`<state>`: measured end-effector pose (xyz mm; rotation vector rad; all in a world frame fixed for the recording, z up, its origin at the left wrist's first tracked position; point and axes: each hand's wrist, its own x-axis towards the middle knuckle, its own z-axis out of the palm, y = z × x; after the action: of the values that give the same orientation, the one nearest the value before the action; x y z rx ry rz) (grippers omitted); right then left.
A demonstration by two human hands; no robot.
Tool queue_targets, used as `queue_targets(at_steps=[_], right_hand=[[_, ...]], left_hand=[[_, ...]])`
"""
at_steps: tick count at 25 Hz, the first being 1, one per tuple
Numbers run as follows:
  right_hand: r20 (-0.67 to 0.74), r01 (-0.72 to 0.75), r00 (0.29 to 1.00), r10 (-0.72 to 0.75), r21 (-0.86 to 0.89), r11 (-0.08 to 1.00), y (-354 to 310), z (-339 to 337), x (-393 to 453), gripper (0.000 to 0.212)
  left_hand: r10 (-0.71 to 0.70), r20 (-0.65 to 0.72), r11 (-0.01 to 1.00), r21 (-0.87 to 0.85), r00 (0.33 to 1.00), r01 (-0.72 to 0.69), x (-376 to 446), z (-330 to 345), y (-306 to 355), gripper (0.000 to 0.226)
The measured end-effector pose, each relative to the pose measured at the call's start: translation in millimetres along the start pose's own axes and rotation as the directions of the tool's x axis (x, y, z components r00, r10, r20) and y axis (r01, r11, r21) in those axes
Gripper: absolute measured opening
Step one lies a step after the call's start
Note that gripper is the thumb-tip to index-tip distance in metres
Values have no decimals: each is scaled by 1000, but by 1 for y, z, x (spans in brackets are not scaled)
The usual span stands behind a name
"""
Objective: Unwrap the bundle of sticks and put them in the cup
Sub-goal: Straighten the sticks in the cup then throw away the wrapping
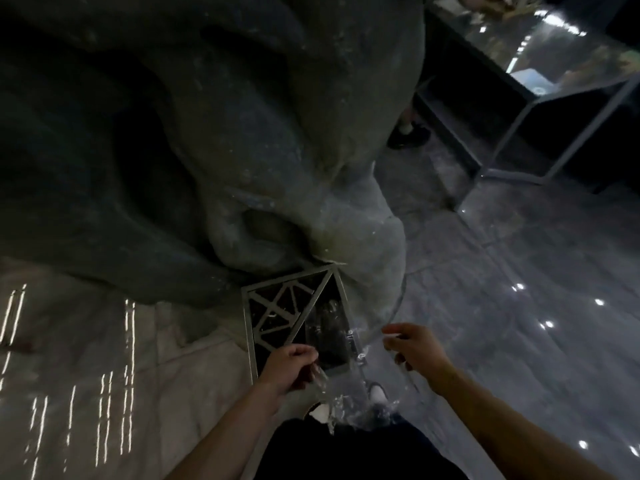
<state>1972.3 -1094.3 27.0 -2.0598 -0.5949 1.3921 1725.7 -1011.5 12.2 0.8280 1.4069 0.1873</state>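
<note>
I am standing in dim light and looking down. My left hand (291,368) and my right hand (412,348) each pinch a part of a sheet of clear plastic wrap (329,396), which is stretched and crumpled between them. The wrap hangs over a square metal bin (263,299) with a lattice frame on the floor. No sticks or cup are in view.
A large grey rock-like sculpture (207,133) fills the upper left, right behind the bin. My shoes (377,393) stand on a glossy dark floor (519,306). A glass display case (554,81) stands at the upper right, with another person's shoe (408,133) near it.
</note>
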Motion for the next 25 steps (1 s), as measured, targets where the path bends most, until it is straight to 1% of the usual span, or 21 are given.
queue_targets(at_steps=[2,5,6,10,12,13,14,15,16,18,19,20,21,23,24,25], right_hand=[[83,-24,996,28,-46,999,-2,-6,9,23],[173,-26,983,52,-152,988,-9,-9,22,22],[194,-30,979,64,-175,984,-11,-8,25,22],[279,-42,955,100,-205,978,-17,3,32,24],[327,9,942,71,-236,972,-22,6,34,22],[357,81,934,20,-267,960,-24,6,36,23],[394,192,917,-58,-310,931,-24,4,37,27],[437,318,888,-141,-364,875,-24,-1,39,34],[489,442,847,-209,-427,789,-23,-8,38,42],[583,633,755,-299,-528,567,-21,-18,29,59],[608,698,712,-352,-555,453,-20,-18,23,65],[611,741,671,-420,-568,357,-18,-14,19,64],[599,768,633,-490,-569,295,-16,-8,15,59],[563,801,563,-605,-551,232,-13,4,14,39],[543,804,554,-631,-547,234,-13,8,16,30],[524,789,578,-626,-555,264,-13,11,18,24]], left_hand=[[-66,-30,994,-86,997,63,-7,7,-8,12],[-165,-95,950,-282,982,132,-18,21,-21,5],[-188,-111,934,-329,976,143,-22,25,-26,3],[-275,-191,853,-501,942,147,-29,29,-42,8],[-319,-204,822,-546,926,163,-27,26,-46,13],[-336,-200,808,-564,920,172,-25,23,-47,15],[-350,-191,796,-576,917,184,-21,19,-48,16],[-363,-177,784,-589,915,197,-15,15,-48,15],[-381,-161,775,-593,911,219,-9,11,-48,12],[-413,-140,774,-576,900,265,6,2,-50,8],[-423,-125,782,-551,897,292,14,-1,-51,9],[-434,-105,790,-521,895,322,20,-3,-52,11],[-442,-90,796,-498,892,344,26,-5,-54,14],[-459,-92,802,-472,884,367,34,-6,-56,17],[-458,-115,813,-454,881,364,36,-7,-55,19],[-442,-158,841,-415,883,346,36,-8,-54,22]])
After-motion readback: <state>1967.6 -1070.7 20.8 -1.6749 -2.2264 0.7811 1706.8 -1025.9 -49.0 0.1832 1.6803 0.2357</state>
